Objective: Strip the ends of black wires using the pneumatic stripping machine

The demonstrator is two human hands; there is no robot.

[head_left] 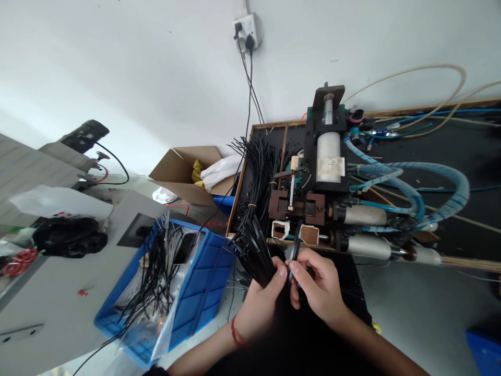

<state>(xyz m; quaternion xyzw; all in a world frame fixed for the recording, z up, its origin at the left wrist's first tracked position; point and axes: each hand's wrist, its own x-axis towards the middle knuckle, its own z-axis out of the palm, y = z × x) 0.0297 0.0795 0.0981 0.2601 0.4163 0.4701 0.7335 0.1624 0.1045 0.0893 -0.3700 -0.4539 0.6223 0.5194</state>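
Observation:
My left hand (261, 300) is closed round a bundle of black cable ties (253, 245); the ties fan up and away to the left of the machine. My right hand (319, 284) pinches a single black cable tie (296, 243) between thumb and forefinger, its tip pointing up at the brown clamp block (298, 206) at the front of the pneumatic press (327, 156). The two hands touch just below the machine's front edge. A red thread circles my left wrist.
A blue crate (203, 282) with loose black ties in a clear bag stands at the left. Behind it is an open cardboard box (183, 172). Blue air hoses (410, 183) and metal cylinders (364, 215) run right of the press. A wall socket (246, 28) sits above.

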